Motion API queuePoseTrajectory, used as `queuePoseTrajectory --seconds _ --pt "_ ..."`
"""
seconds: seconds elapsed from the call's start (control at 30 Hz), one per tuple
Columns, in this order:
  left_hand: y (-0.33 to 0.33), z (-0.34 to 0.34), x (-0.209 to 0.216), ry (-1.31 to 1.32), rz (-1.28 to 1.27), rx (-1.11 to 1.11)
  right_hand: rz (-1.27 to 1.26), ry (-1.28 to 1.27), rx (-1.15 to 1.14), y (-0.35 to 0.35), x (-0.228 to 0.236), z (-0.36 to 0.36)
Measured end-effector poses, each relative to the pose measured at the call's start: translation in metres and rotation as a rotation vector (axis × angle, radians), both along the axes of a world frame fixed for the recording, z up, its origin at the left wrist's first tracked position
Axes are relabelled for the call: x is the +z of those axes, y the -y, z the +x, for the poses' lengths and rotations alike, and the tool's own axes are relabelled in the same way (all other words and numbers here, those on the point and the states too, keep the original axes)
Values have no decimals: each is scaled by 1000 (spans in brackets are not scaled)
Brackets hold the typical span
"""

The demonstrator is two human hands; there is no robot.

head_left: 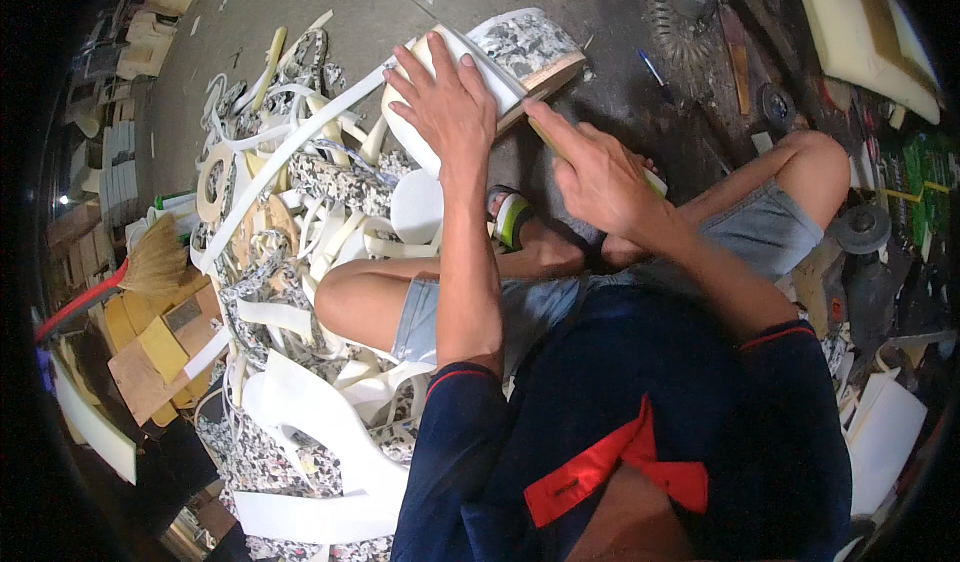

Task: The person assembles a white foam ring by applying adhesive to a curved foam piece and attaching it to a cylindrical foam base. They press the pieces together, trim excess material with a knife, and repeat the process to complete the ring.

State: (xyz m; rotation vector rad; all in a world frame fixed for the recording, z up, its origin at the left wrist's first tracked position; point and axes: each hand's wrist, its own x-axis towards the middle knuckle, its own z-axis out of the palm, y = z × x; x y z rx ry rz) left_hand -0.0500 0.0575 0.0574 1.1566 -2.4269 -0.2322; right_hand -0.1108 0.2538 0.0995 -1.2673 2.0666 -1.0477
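My left hand (445, 97) lies flat with spread fingers on top of a white foam pad (497, 80), pressing it down. Below the pad is a thicker block of speckled grey-and-white foam (525, 37) with a tan underside, jutting out at the far right. My right hand (605, 172) is wrapped round the handle of a knife (548, 132). Its long thin blade runs along the pad's right edge, toward the far left. A long white foam strip (290, 152) trails from beside my left hand down to the left.
Foam offcuts (330, 177) are heaped left of my crossed legs. A straw broom (158, 254) lies further left. At the right are a blue pen (655, 74), a coiled hose (668, 27), a dark tape roll (862, 227) and a cream foam piece (865, 32).
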Motion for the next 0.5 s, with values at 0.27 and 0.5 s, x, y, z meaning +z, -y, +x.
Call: queuePoseTrajectory --seconds 0.27,0.5 --pt "6 1 0 -38 10 18 89 3 0 -30 -3 16" --pt "1 1 3 -27 28 2 -8 26 -28 -19 -8 13"
